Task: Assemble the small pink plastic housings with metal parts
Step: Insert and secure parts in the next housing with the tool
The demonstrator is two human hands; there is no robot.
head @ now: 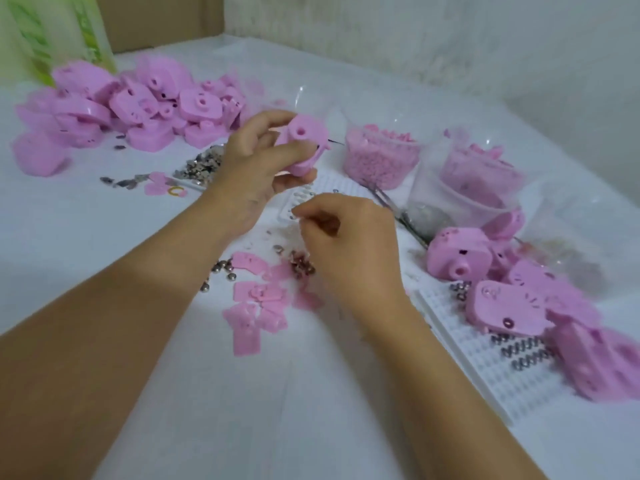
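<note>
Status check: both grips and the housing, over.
Left grip holds pink housing aloft. Right grip curled near loose metal parts, contents unclear. Nothing between the two.

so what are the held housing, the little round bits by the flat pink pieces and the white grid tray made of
The housing in the left hand looks like moulded plastic: uniform matte pink, rounded edges, a formed hole. The round bits look like metal, silvery with bright glints. The grid tray is probably rigid white plastic, with a regular moulded cell pattern.
</note>
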